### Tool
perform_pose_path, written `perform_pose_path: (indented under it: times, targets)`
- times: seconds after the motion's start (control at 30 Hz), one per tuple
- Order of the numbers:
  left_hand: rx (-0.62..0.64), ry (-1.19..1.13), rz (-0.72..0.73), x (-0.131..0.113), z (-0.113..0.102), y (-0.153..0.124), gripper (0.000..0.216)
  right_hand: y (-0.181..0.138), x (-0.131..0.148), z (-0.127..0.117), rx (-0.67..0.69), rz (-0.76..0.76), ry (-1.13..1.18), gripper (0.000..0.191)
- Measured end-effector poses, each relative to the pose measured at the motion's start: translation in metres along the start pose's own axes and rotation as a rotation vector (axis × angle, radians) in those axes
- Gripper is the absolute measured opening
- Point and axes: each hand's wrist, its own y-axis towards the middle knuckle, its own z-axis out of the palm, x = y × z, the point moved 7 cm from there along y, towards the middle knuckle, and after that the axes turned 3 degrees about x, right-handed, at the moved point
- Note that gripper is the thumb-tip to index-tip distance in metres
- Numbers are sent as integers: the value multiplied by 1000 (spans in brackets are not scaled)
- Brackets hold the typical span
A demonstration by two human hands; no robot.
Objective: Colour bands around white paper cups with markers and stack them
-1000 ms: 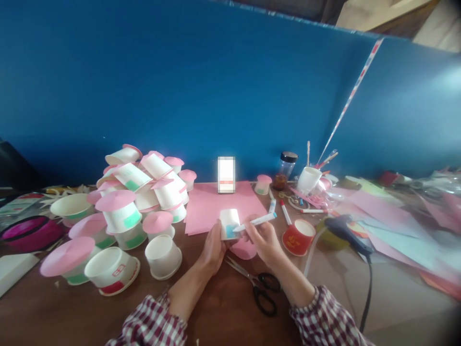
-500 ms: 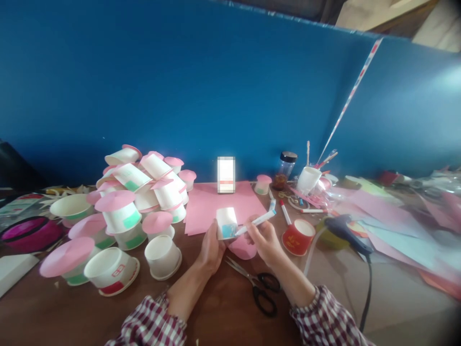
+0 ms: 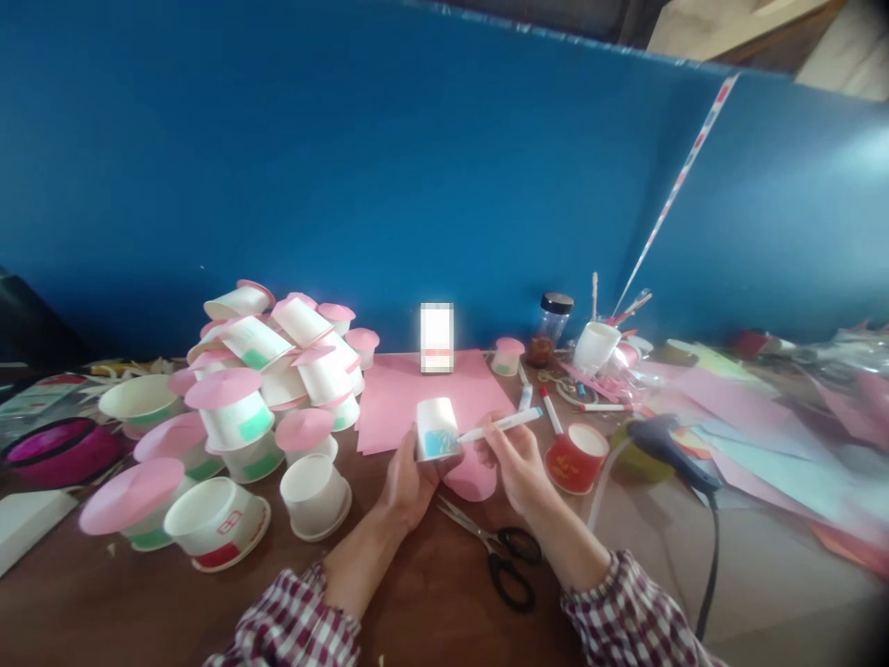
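Observation:
My left hand (image 3: 411, 477) is wrapped round a small white paper cup (image 3: 434, 416), held upside down above the table. A light-blue patch of colour covers the lower part of its side. My right hand (image 3: 512, 459) grips a white marker (image 3: 501, 424) with a light-blue end; its tip is at the right edge of the blue patch. Under my hands lies a pink paper disc (image 3: 470, 474), partly hidden. Black-handled scissors (image 3: 496, 547) rest on the table between my forearms.
A pile of white cups with pink paper tops (image 3: 278, 357) fills the left side. Pink sheets (image 3: 395, 384) lie behind my hands. To the right are a red cup (image 3: 576, 459), a red-capped marker (image 3: 551, 410), a glue gun (image 3: 673, 449) with its cord, and a lidded jar (image 3: 552, 329).
The marker has shifted slightly up and right along the cup's side, now lying flatter. The blue patch reaches a little further right. The cup has barely moved.

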Motion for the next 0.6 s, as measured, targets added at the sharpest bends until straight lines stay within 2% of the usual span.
perform_pose_path:
  times: [0.17, 0.4, 0.5, 0.6]
  targets:
    - [-2, -8, -24, 1, 0, -1, 31, -1, 0, 5, 60, -10, -53, 23]
    - [74, -24, -86, 7, 4, -1, 34, -1, 1, 4, 47, -28, -69, 23]
    - [67, -12, -83, 7, 3, 0, 35, -1, 2, 8, 86, -4, -68, 23]
    - [53, 13, -92, 8, 2, 1, 38, -1, 2, 7, 68, 7, -57, 23]
